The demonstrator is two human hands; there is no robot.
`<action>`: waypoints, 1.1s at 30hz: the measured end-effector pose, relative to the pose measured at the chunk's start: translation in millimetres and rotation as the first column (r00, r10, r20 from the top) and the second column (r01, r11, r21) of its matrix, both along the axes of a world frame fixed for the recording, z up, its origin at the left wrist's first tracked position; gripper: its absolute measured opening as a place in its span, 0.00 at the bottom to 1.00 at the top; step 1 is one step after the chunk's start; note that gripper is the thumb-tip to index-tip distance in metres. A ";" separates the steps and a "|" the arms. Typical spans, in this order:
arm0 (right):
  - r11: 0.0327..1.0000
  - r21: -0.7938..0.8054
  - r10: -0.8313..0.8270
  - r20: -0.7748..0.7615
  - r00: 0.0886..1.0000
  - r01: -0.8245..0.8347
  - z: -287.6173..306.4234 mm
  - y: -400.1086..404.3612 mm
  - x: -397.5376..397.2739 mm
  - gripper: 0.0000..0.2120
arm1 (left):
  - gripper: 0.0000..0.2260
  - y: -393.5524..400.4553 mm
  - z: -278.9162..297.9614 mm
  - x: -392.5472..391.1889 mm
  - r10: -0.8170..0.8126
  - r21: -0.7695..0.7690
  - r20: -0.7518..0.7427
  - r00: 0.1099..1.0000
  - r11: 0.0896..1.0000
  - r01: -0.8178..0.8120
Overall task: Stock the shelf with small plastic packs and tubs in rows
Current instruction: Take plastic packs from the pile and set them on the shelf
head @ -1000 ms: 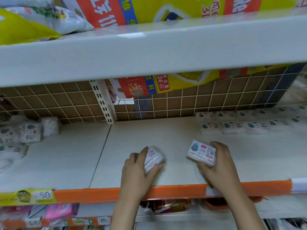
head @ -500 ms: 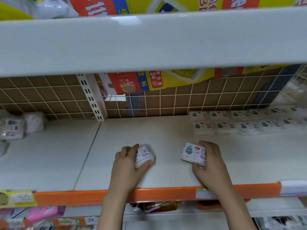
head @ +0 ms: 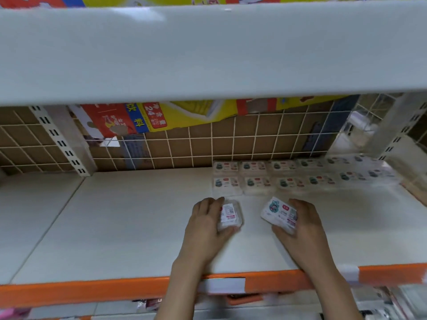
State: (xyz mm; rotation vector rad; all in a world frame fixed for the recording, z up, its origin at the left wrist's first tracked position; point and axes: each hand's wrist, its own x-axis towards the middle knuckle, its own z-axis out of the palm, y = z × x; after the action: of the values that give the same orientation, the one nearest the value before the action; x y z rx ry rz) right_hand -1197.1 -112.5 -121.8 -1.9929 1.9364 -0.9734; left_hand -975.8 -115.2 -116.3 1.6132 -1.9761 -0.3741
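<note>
We read "24" on a red panel of the yellow carton [head: 180,116] behind the far wire grid, and the character "料" on its blue strip beside it. Print on the small packs stays too blurred for us.

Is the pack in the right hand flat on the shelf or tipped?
Tipped: the pack tilts in the right hand, far edge raised.
</note>
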 end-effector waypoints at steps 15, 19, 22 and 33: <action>0.989 0.068 0.127 0.017 0.992 -0.128 -2.8 -17.0 -35.2 0.33 | 0.26 -33.0 -22.8 -27.0 0.046 -0.144 0.106 0.993 0.989 -0.030; 0.978 0.079 0.192 0.009 0.981 -0.192 1.6 -24.0 -30.1 0.32 | 0.32 -22.2 -14.5 -20.2 0.113 -0.118 0.032 0.993 0.987 -0.108; 0.963 0.112 0.246 -0.006 0.969 -0.243 5.3 -30.2 -22.8 0.32 | 0.30 -14.3 -10.9 -2.7 0.258 -0.130 0.008 0.966 0.958 -0.255; 0.926 0.202 0.352 -0.156 0.923 -0.319 16.6 -41.2 -11.6 0.33 | 0.24 -9.7 -50.7 40.9 0.467 -0.059 0.148 0.872 0.884 -0.463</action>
State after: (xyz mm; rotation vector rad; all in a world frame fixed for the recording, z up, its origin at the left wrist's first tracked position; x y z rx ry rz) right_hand -1208.7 -153.8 -105.2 -2.2799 1.6137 -0.5274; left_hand -934.9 -124.8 -167.0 2.0864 -1.6095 -0.0337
